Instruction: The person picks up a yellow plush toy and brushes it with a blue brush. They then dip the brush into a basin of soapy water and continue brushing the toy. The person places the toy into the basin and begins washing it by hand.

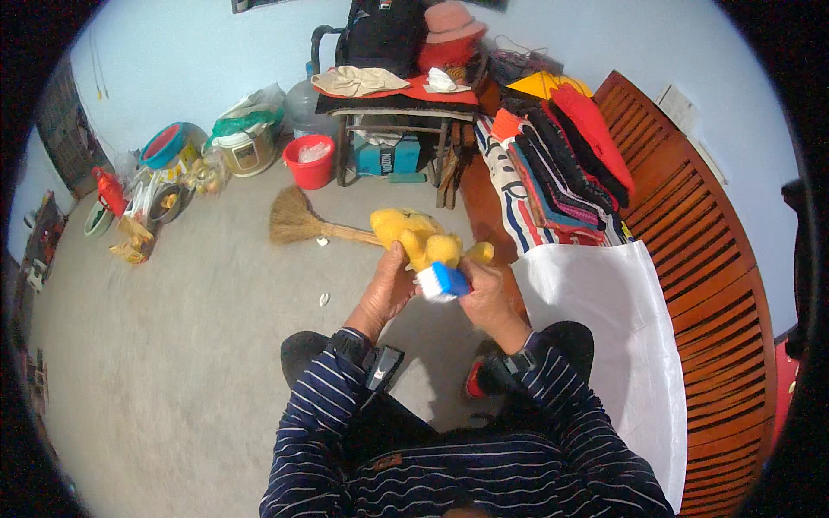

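Note:
A yellow plush toy is held up in front of me, above the concrete floor. My left hand grips its near left side, thumb on top. In my right hand is a blue brush with white bristles, slightly blurred. The bristles face down and left, close by the toy's lower part. Some fingers of my right hand also lie against the toy; whether they grip it I cannot tell. Behind the toy, a straw broom lies on the floor, its handle end hidden.
Folded clothes and a white sheet cover a slatted wooden bench on my right. Ahead stand a cloth-topped stool, a red bucket and a lidded white bucket. Small white scraps dot the floor.

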{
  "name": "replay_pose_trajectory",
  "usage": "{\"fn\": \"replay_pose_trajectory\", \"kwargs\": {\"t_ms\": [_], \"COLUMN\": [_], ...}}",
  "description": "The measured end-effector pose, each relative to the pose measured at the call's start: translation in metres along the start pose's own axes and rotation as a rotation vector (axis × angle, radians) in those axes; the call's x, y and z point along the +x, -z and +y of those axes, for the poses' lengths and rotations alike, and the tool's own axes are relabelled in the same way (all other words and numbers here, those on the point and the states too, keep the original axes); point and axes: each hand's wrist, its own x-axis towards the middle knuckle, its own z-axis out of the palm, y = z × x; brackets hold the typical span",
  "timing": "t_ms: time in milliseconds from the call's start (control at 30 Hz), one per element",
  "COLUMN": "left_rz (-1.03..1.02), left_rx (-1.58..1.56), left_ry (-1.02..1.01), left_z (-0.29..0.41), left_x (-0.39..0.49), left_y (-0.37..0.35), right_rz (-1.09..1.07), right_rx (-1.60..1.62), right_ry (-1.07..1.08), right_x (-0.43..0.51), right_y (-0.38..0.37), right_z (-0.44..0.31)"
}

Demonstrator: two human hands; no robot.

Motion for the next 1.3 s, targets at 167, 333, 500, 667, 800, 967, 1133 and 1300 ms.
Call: {"fn": "replay_pose_trajectory", "kwargs": {"t_ms": [167,333,500,667,800,967,1133,1300], "left_rz": [0.005,0.134,0.241,0.256,0.313,0.219,0.165,0.142], "left_rx": [-0.199,-0.323,-0.117,-0.039,0.044,0.092,0.216,0.173], "left_ry": [-0.064,0.039,-0.04,-0.099,-0.104,-0.115,-0.133,-0.155], "left_z": [0.005,0.015,0.016,0.019,0.021,0.012,0.009,0.009], "left_x": [-0.001,-0.006,-0.01,-0.013,-0.012,-0.003,0.003,0.006], "left_y": [0.001,0.004,0.001,-0.004,-0.005,0.001,0.011,0.006], "right_rz": [-0.113,-0.133,-0.176,-0.094,-0.01,0.032,-0.101,-0.112], "right_rx": [-0.107,-0.121,-0.164,0.033,-0.072,-0.257,-0.613,-0.786], "right_ry": [0.178,0.345,0.425,0.154,-0.133,-0.003,0.297,0.232], "right_x": [-0.003,0.0,-0.004,-0.005,0.015,0.042,0.055,0.085], "right_y": [-0.008,-0.007,-0.006,0.005,0.021,0.027,0.023,0.034], "right_z": [-0.01,-0.017,-0.02,-0.028,-0.033,-0.03,-0.009,0.024]}}
